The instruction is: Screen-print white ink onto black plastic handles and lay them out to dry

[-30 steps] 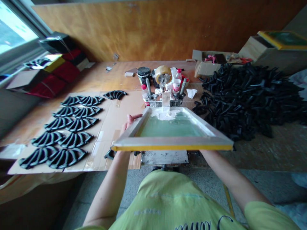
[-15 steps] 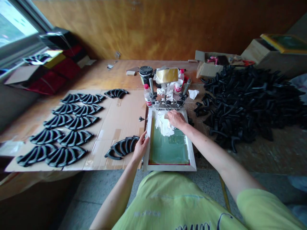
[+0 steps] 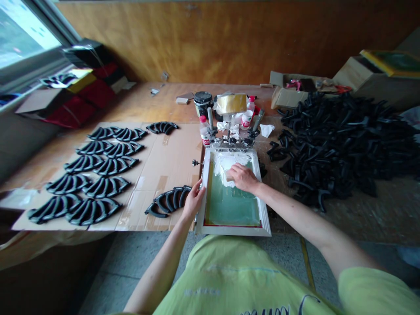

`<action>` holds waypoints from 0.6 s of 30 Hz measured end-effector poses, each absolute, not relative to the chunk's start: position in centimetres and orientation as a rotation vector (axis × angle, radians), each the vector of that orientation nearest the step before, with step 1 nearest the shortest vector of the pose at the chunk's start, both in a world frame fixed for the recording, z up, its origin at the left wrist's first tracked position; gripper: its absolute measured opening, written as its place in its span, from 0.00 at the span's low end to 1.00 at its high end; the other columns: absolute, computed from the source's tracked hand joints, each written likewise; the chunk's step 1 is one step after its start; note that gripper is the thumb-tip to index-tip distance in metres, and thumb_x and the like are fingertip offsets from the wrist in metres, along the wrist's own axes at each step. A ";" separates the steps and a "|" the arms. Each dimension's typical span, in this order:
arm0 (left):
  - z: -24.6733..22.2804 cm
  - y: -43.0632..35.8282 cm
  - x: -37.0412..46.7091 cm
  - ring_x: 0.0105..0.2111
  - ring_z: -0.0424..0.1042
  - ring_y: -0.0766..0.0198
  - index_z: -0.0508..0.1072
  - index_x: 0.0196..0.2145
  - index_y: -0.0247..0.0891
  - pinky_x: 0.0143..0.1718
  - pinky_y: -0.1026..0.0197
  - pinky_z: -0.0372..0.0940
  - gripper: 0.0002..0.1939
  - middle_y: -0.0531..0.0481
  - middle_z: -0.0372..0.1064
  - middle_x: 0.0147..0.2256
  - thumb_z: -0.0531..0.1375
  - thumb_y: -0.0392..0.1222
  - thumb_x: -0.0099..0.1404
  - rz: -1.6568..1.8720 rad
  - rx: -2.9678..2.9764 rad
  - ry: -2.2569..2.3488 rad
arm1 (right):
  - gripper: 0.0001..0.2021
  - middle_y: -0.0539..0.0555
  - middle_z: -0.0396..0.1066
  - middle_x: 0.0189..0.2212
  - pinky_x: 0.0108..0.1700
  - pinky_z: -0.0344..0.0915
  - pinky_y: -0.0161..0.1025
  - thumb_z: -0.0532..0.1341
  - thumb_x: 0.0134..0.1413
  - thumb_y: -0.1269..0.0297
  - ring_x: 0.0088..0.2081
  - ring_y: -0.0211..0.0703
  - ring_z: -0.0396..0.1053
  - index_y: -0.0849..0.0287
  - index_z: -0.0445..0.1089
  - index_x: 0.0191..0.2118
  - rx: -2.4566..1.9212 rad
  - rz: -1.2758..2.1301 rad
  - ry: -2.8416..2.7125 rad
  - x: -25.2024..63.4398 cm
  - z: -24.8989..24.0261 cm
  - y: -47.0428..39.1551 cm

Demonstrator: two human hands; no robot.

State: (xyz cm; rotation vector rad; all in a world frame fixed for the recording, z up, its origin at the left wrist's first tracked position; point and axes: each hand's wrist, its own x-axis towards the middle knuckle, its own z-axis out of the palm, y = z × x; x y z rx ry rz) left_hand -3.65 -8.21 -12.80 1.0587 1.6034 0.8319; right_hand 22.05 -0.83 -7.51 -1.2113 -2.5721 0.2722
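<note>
In the head view, a screen-printing frame (image 3: 267, 223) with a green mesh (image 3: 231, 210) lies in front of me, its far edge at a metal clamp stand (image 3: 232, 142). White ink (image 3: 223, 162) is spread thickly over the far part of the mesh. My right hand (image 3: 243, 177) is closed around a small tan squeegee (image 3: 229, 176), which touches the ink. My left hand (image 3: 194, 199) grips the frame's left edge, its fingers partly hidden at the side. Just left of it, a fan of black curved parts (image 3: 167, 202) lies on the cardboard (image 3: 154, 164).
Several rows of black curved parts (image 3: 110, 187) lie on the left. A big heap of black parts (image 3: 348, 144) covers the right side. Behind the frame stand a black-lidded tub (image 3: 202, 103) and red-capped bottles (image 3: 204, 131). An open carton (image 3: 288, 97) sits at the back right.
My right hand has drawn the squeegee toward me over the mesh, and the ink behind it lies more spread out. My left hand stays on the frame edge. The view has shifted slightly.
</note>
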 end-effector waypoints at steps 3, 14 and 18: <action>-12.4 -8.2 -3.6 0.27 0.70 0.64 0.64 0.63 0.40 0.27 0.66 0.62 0.38 0.50 0.75 0.32 0.60 0.61 0.60 0.821 1.045 1.598 | 0.06 0.58 0.72 0.34 0.41 0.60 0.40 0.57 0.54 0.75 0.41 0.48 0.66 0.61 0.72 0.34 -1.140 0.266 -2.637 22.0 -7.8 -1.7; -4.3 -6.5 -3.5 0.23 0.67 0.68 0.72 0.56 0.40 0.22 0.67 0.59 0.33 0.51 0.73 0.29 0.56 0.65 0.62 0.939 0.935 1.423 | 0.28 0.52 0.77 0.35 0.42 0.63 0.41 0.65 0.56 0.58 0.36 0.47 0.72 0.49 0.62 0.62 -1.741 0.247 -2.095 25.9 -3.8 9.0; -1.7 -3.0 -2.3 0.26 0.71 0.66 0.76 0.46 0.37 0.25 0.65 0.64 0.32 0.48 0.75 0.33 0.52 0.67 0.63 1.153 0.939 1.325 | 0.18 0.56 0.76 0.34 0.42 0.63 0.42 0.55 0.63 0.59 0.36 0.47 0.72 0.59 0.68 0.55 -1.899 0.247 -1.759 32.0 -5.8 8.2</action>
